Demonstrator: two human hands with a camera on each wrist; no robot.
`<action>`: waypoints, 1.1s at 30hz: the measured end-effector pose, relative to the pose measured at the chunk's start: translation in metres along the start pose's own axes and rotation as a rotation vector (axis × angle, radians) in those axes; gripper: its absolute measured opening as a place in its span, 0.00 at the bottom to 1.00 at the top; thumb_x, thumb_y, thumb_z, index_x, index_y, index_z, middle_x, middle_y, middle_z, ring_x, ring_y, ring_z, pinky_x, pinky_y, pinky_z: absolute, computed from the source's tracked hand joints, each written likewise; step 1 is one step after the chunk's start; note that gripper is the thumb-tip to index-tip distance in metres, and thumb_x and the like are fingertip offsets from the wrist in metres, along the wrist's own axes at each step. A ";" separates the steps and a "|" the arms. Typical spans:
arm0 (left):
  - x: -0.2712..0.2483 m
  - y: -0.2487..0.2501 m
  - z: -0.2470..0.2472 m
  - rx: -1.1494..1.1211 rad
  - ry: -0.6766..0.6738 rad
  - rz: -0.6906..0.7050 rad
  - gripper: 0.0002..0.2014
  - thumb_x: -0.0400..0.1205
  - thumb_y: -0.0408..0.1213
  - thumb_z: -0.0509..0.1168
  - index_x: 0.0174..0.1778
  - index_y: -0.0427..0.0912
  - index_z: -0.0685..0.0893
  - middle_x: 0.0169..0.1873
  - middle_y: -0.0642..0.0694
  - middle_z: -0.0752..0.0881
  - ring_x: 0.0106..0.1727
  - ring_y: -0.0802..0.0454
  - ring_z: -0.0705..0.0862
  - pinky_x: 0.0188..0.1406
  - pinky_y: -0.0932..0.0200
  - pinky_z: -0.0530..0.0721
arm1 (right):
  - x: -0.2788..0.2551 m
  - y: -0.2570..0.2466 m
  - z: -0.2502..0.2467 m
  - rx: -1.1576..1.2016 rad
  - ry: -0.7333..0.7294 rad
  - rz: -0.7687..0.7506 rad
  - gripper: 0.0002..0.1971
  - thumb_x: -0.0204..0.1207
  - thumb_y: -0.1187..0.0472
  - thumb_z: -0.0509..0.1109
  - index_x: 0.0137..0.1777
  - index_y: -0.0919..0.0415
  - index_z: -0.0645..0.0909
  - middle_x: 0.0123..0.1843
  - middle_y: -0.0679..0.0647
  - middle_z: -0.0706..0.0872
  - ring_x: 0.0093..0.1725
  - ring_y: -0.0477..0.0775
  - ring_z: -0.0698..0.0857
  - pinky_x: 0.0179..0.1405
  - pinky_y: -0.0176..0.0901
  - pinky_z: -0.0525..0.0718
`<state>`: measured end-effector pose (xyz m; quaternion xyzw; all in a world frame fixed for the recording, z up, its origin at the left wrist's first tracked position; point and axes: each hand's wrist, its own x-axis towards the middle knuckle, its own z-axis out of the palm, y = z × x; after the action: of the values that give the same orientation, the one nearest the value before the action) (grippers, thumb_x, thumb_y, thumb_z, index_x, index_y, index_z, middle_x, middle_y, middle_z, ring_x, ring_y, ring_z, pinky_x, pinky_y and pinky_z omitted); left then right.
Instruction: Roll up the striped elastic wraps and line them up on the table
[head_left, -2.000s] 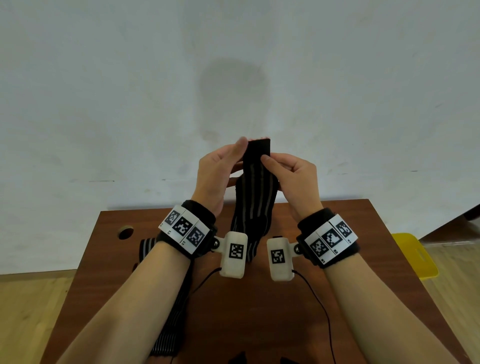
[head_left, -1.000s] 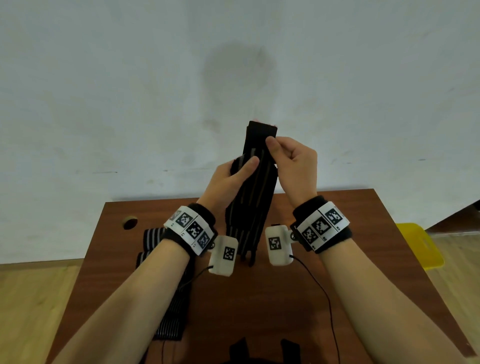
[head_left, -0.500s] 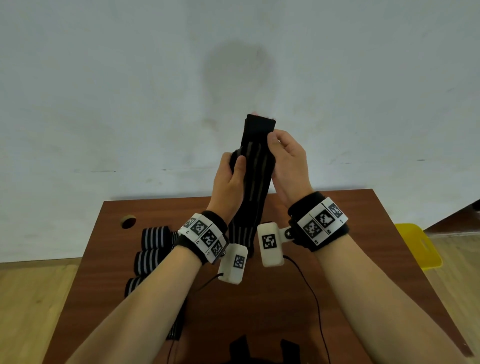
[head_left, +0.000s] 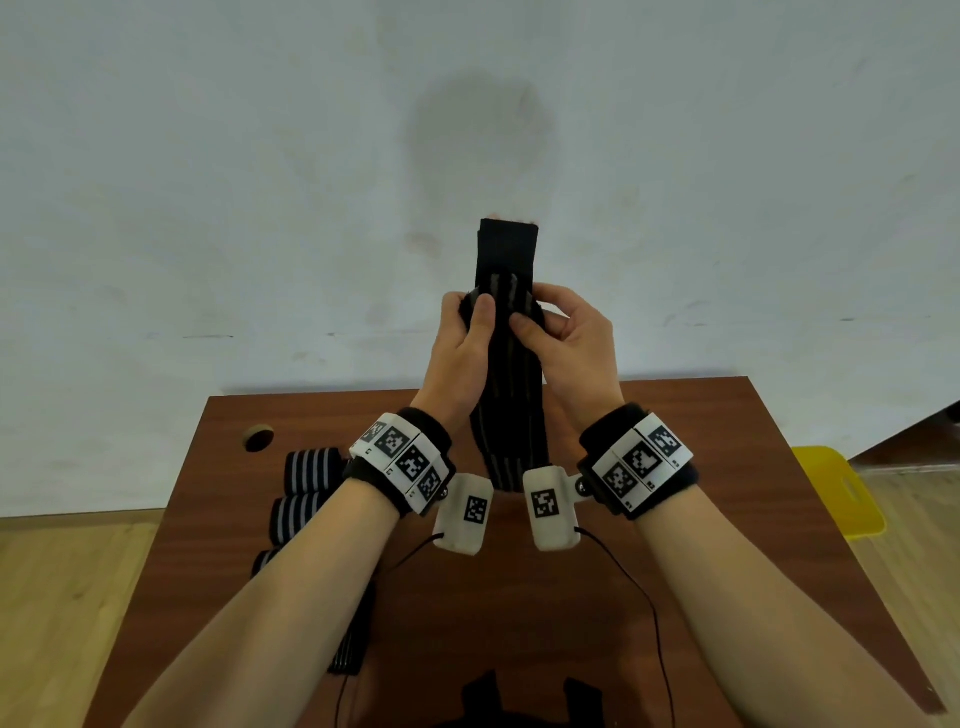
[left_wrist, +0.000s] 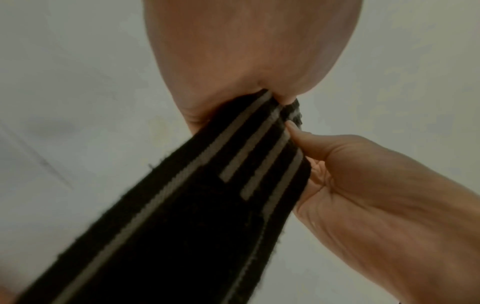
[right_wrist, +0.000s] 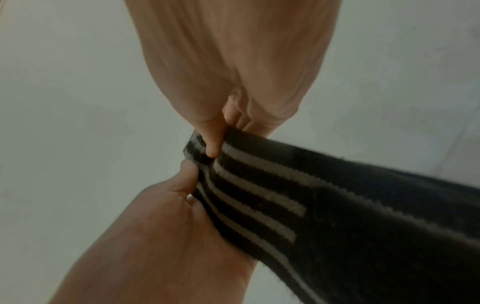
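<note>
A black elastic wrap with grey stripes stands upright above the far edge of the table, its plain black end sticking up. My left hand and right hand pinch it side by side just below that end, thumbs on the near face. The wrap's lower part hangs between my wrists. In the left wrist view the striped wrap runs out of my left palm. The right wrist view shows my right thumb pressing the wrap. Rolled striped wraps lie at the left.
The brown table has a round hole at its far left. A flat unrolled wrap lies under my left forearm. A third roll peeks out beside it. A yellow object sits on the floor to the right.
My right hand slid down from the wrap's top end to beside my left thumb, so more of the black end stands free. The left arm shifted, uncovering the rolled wraps.
</note>
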<state>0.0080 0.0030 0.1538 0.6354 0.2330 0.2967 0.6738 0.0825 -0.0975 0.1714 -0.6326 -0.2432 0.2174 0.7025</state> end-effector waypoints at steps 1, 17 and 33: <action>0.001 -0.001 -0.002 0.041 -0.002 0.022 0.08 0.93 0.43 0.57 0.58 0.41 0.74 0.50 0.46 0.85 0.43 0.64 0.88 0.42 0.65 0.86 | 0.000 0.000 0.000 0.010 0.000 0.006 0.14 0.84 0.70 0.72 0.67 0.59 0.83 0.50 0.57 0.95 0.52 0.55 0.95 0.50 0.43 0.92; -0.002 0.001 -0.008 0.184 -0.141 0.022 0.04 0.93 0.42 0.57 0.55 0.47 0.71 0.49 0.47 0.84 0.48 0.53 0.88 0.48 0.51 0.89 | 0.017 -0.003 -0.018 -0.115 -0.023 -0.119 0.10 0.84 0.70 0.71 0.63 0.68 0.88 0.52 0.56 0.95 0.54 0.54 0.94 0.55 0.49 0.93; 0.005 0.003 -0.026 0.172 -0.116 0.081 0.07 0.89 0.38 0.67 0.57 0.38 0.82 0.44 0.47 0.88 0.46 0.52 0.91 0.46 0.56 0.89 | 0.032 -0.020 -0.020 -0.150 -0.159 -0.130 0.11 0.76 0.72 0.79 0.58 0.67 0.89 0.52 0.60 0.95 0.52 0.59 0.95 0.49 0.56 0.94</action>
<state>-0.0066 0.0257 0.1553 0.7158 0.1921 0.2655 0.6167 0.1198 -0.0953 0.1915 -0.6472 -0.3541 0.2020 0.6442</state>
